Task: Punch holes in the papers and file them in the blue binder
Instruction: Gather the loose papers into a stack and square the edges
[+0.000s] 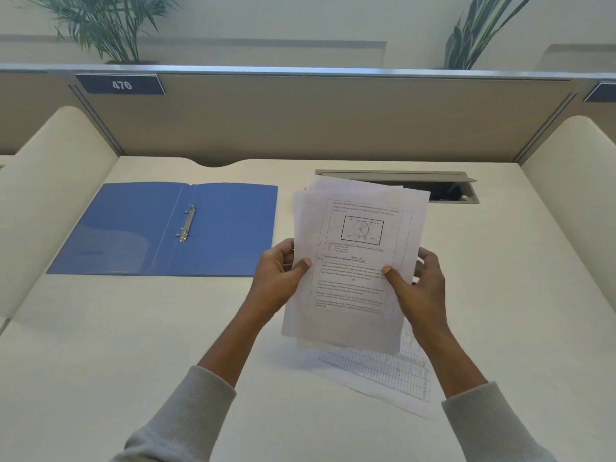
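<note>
Early stage, by the look of it. Both hands hold a loose stack of papers (358, 261) upright above the desk (133, 345), right of centre: left hand (278, 278) closed on the stack's left edge, thumb on the front sheet; right hand (418, 281) closed on the right edge, thumb likewise in front. Sheet edges are uneven, so the stack is not squared. No punched holes visible along any edge, though the print is too small to read. One more sheet (383, 371), gridded, lies flat on the desk under the held stack, nearer the person. Blue binder (166, 228) lies open flat to the far left, well apart from the papers; its rings (186, 223) appear bare, nothing filed. No hole punch in view anywhere. Judgement: punching and filing are both still to do, and the flat sheet still needs gathering. Surface is a pale cream desk with a cable hatch (433, 185) open at far right, just behind the stack. Tan partition (316, 121) at the back carries a number plate (121, 85) reading 476; curved side dividers; potted plants (110, 25) above.
</note>
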A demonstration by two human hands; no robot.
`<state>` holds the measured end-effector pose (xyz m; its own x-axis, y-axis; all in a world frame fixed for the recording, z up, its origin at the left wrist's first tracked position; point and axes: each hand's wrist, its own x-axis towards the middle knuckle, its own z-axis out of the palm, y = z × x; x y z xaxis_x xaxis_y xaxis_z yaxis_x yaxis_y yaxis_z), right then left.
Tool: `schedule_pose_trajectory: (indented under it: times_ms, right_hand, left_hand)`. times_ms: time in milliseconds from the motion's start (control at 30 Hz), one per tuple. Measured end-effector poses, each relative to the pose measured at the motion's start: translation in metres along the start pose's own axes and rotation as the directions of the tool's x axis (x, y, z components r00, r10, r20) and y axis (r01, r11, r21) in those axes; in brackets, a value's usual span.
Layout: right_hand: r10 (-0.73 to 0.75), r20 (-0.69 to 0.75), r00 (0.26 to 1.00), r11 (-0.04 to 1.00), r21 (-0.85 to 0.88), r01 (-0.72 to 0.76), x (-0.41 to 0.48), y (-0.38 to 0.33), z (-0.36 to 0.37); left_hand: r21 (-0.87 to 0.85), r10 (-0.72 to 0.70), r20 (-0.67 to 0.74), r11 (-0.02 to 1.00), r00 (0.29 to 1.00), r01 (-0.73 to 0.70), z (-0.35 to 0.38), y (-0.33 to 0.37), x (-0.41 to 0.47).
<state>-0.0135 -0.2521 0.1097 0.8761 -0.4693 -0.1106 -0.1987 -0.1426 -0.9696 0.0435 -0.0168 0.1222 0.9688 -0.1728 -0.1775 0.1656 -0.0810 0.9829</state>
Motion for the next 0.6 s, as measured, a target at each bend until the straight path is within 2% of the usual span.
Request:
schedule_pose_trajectory:
  times_ms: [133, 267, 433, 600]
  right_hand:
    - [-0.109, 0.014, 0.994, 0.992, 0.072, 0.108, 0.000, -0.007, 0.000]
    - [-0.101, 0.026, 0.995, 0.985, 0.141, 0.096, 0.001, -0.005, 0.002]
    - [-0.084, 0.028, 0.996, 0.984, 0.158, 0.079, 0.001, 0.010, 0.005]
    - [-0.066, 0.071, 0.995, 0.996, 0.070, 0.061, -0.004, 0.037, 0.011]
  left_hand:
    - [0.015, 0.089, -0.070, 0.996, 0.994, -0.088, 0.004, 0.002, 0.001]
    - [0.009, 0.125, -0.108, 0.992, 0.986, -0.125, 0.008, 0.002, 0.001]
    - [0.043, 0.107, -0.134, 0.994, 0.985, -0.102, 0.012, -0.012, -0.003]
    - [0.039, 0.053, -0.147, 0.998, 0.988, -0.048, 0.017, -0.045, -0.006]
